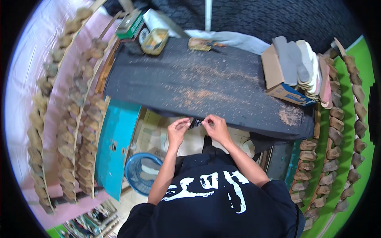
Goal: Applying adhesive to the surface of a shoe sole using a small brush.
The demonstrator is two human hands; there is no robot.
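Just in front of the table's near edge, a small dark piece with white markings (195,123) is stretched between my two hands. My left hand (178,130) pinches its left end with thumb and fingers. Its right end is in the closed fingers of my right hand (216,127). The piece is too small to tell whether it is cloth or plastic. Beyond the hands stands a table (154,85) covered in dark cloth, strewn with light brown shavings.
A cardboard box (273,69) of insoles stands at the table's right end. A yellowish basket (155,41) and a green box (130,25) sit far left. Below left are a blue basket (131,171) and a teal panel (113,146). Racks of wooden shoe lasts (335,137) flank both sides.
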